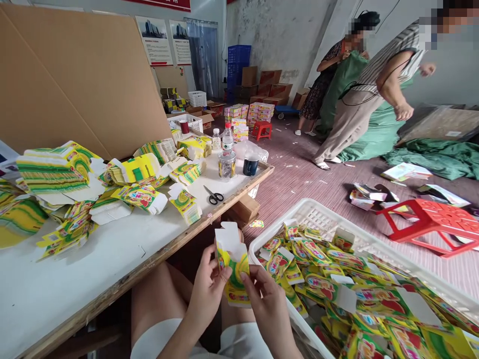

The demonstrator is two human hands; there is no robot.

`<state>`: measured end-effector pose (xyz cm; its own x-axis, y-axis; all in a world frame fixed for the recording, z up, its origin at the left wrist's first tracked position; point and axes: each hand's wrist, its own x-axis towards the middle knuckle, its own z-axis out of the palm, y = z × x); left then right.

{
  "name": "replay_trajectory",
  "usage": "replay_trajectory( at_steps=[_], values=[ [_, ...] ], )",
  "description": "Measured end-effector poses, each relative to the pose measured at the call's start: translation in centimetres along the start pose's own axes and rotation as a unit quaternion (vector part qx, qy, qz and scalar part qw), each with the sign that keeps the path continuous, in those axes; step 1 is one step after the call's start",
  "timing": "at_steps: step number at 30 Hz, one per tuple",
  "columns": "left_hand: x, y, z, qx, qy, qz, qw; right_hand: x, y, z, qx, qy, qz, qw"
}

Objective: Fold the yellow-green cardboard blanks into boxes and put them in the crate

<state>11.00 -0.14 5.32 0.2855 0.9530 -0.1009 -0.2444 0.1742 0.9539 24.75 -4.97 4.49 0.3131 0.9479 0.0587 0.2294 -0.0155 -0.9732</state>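
Above the lap, beside a white crate [318,207], pinching a yellow-green carton [232,264] with fingertips of left hand [205,291] and right hand [267,304]; flaps apparently open.

Lower centre of frame: L hand [207,291] & R hand [267,301], both bare, w/ bare wrists & forearms running down toward the bottom edge. Fingers slim; nails short, look plain, though too small to be sure. Bottom centre, under the forearms: white garment [239,345], shorts or skirt, can't tell which. Fabric smooth, no print seen, curved hem across both legs. Lower left of centre, above the hem: bare thighs [157,294], partly in shadow.
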Motion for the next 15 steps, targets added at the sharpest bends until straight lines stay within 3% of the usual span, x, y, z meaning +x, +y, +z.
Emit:
replay_trajectory(
  at_steps=[3, 7, 11, 15],
  values=[
    [-0.7, 0.5, -0.1, 0.023, 0.004, 0.003, 1.000, 0.2, 0.1, -0.5, 0.033, -0.002, -0.014, 0.999],
    [-1.1, 1.2, -1.1, 0.077, -0.066, -0.010, 0.995, 0.5, -0.1, -1.6, 0.100, -0.084, -0.034, 0.991],
    [-0.9, 1.8, -1.9, 0.049, -0.122, -0.042, 0.990, 0.6, -0.1, -2.5, 0.129, -0.162, -0.011, 0.978],
    [-0.9, 1.9, -1.8, 0.025, -0.146, -0.053, 0.987, 0.7, -0.3, -3.2, 0.098, -0.173, -0.009, 0.980]
  ],
)
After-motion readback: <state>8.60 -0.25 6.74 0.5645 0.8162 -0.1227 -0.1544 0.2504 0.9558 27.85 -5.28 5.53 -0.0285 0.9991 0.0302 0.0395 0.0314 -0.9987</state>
